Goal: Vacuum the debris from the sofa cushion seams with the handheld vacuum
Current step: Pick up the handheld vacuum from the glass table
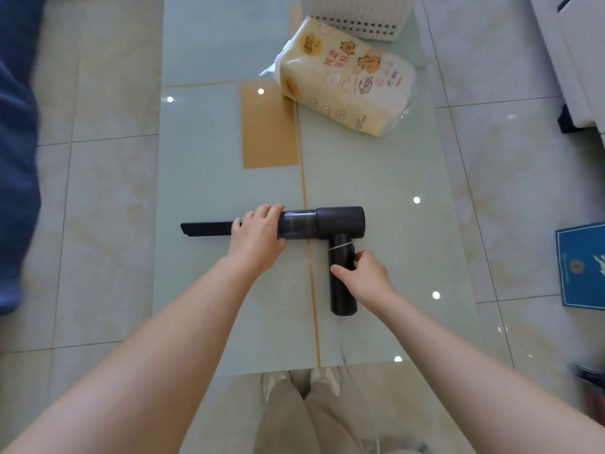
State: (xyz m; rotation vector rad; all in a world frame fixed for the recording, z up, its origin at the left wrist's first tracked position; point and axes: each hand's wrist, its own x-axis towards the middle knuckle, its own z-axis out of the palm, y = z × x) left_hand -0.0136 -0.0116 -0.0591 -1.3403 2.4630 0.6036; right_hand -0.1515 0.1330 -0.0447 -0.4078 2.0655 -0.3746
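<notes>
A dark grey handheld vacuum (pixel 339 221) lies flat on the glass table (pixel 209 132), its long crevice nozzle (pixel 206 228) pointing left and its handle (pixel 343 290) pointing toward me. My left hand (pixel 257 235) grips the barrel where the nozzle joins the clear dust cup. My right hand (pixel 361 276) pinches the handle between thumb and fingers, just below a thin white band. The blue sofa (pixel 16 152) shows blurred along the left edge; its cushion seams are not visible.
A pack of tissues (pixel 347 77) lies on the far right of the table, behind it a white perforated basket (pixel 357 18). A blue booklet (pixel 581 263) lies on the tiled floor at right. A thin white cable (pixel 343 352) hangs over the near table edge.
</notes>
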